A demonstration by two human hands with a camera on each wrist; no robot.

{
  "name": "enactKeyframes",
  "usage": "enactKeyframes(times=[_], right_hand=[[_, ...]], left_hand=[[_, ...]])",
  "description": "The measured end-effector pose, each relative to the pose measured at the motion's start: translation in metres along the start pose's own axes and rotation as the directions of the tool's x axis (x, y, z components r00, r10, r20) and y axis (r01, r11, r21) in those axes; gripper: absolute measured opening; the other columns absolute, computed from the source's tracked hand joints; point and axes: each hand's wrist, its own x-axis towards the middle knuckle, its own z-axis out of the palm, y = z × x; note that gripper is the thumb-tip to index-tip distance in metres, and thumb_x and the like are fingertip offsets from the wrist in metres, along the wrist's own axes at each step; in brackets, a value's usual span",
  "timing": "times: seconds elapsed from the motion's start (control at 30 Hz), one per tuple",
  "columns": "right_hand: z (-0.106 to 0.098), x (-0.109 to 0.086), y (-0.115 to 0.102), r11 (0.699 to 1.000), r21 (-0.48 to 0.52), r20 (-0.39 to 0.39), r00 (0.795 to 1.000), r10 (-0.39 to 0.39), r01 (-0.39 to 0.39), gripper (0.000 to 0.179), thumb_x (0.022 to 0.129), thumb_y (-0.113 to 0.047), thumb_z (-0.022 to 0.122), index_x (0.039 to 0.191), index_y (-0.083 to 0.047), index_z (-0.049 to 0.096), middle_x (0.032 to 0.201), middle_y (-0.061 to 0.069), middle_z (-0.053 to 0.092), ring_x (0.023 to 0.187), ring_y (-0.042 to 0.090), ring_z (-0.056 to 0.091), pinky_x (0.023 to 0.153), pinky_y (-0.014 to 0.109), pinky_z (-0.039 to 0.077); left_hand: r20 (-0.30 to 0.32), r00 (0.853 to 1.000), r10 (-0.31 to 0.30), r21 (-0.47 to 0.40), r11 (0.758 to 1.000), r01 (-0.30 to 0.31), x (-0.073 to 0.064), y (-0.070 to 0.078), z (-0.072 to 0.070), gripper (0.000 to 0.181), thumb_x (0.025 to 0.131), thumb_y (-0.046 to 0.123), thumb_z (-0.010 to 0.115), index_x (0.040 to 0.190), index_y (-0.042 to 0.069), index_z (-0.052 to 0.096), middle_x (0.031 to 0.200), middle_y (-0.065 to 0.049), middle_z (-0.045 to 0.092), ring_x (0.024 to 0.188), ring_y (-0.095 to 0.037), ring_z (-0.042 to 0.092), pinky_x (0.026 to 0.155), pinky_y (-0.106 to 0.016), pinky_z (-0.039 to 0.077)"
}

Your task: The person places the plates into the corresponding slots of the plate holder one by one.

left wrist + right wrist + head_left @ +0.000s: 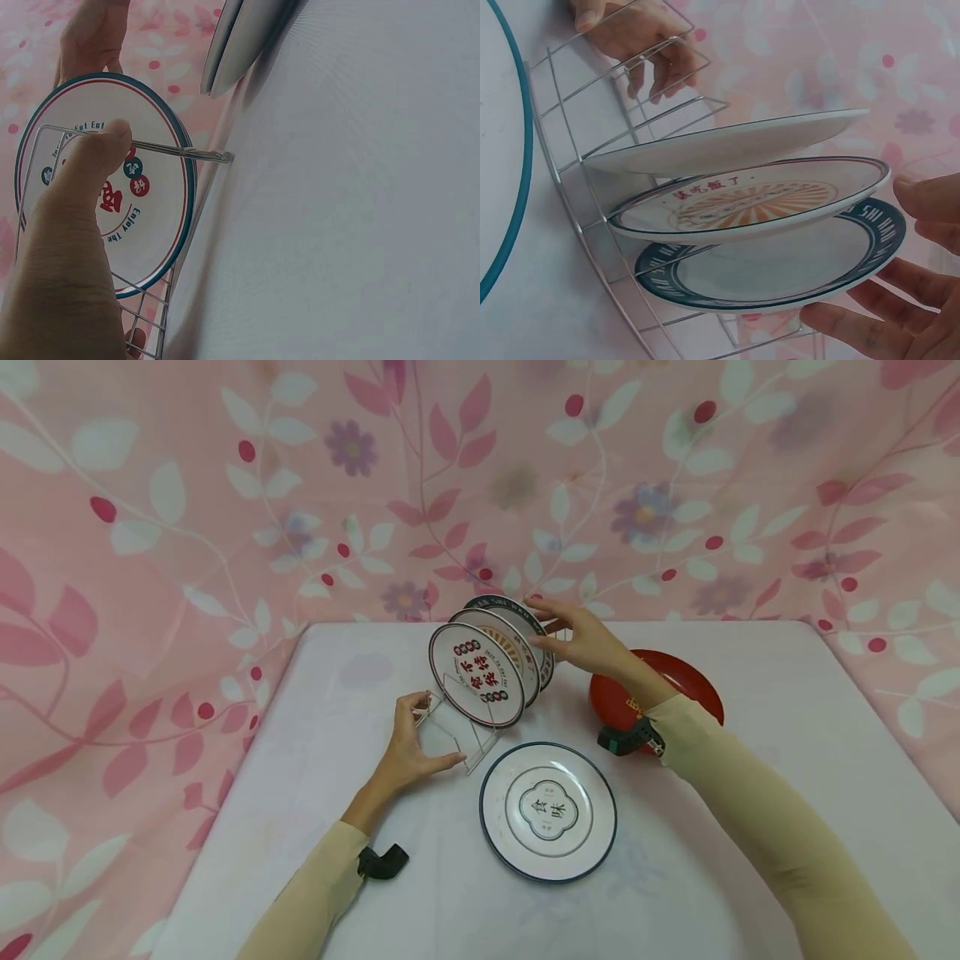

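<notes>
Left wrist shows plate (161, 199) reading "Enjoy The", left grip (408, 750) holding rack (180, 151), right grip (583, 639) spread.

the left sleeve (311, 893) is plain and pale yellowish beige, reaching nearly to the wrist. the right sleeve (772, 835) matches it, with a few soft creases. the left wrist camera (386, 862) is small and black, with a blocky, angled body. the right wrist camera (626, 739), also black, bears a greenish patch, perhaps a label, and a pale buckle-like piece (657, 745), too small to make out clearly.
</notes>
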Motion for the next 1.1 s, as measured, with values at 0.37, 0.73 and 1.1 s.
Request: enactKeyframes(times=[0.37, 0.73, 1.1], right_hand=[[-0.002, -0.035, -0.004, 0.998, -0.038, -0.063, 0.997, -0.048, 0.045, 0.051, 0.094, -0.018, 0.065, 0.143, -0.016, 0.050, 0.141, 0.007, 0.055, 0.125, 0.028, 0.054, 0.087, 0.047, 0.056], [0.018, -0.106, 0.043, 0.996, 0.074, 0.155, 0.987, 0.032, -0.044, 0.042, 0.094, -0.014, 0.064, 0.136, -0.010, 0.056, 0.133, 0.016, 0.060, 0.116, 0.033, 0.061, 0.082, 0.035, 0.058], [0.041, -0.141, 0.086, 0.987, 0.082, 0.183, 0.976, 0.119, -0.136, 0.046, 0.091, -0.019, 0.070, 0.134, -0.012, 0.058, 0.123, 0.008, 0.066, 0.105, 0.025, 0.060, 0.083, 0.024, 0.053]], left_hand=[[-0.008, 1.000, -0.001, 0.006, 1.000, 0.001, -0.002, -0.003, 0.000, 0.110, 0.061, 0.039, 0.090, 0.137, -0.010, 0.029, 0.131, -0.029, 0.037, 0.120, -0.037, 0.041, 0.098, -0.052, 0.038], [-0.003, 1.000, -0.007, 0.005, 1.000, 0.007, -0.001, 0.000, -0.001, 0.107, 0.060, 0.032, 0.091, 0.137, -0.009, 0.028, 0.131, -0.029, 0.037, 0.120, -0.041, 0.040, 0.097, -0.052, 0.038], [-0.008, 1.000, 0.016, 0.000, 1.000, -0.016, 0.003, -0.002, 0.000, 0.106, 0.059, 0.028, 0.091, 0.137, -0.008, 0.029, 0.130, -0.028, 0.038, 0.120, -0.038, 0.041, 0.097, -0.054, 0.037]])
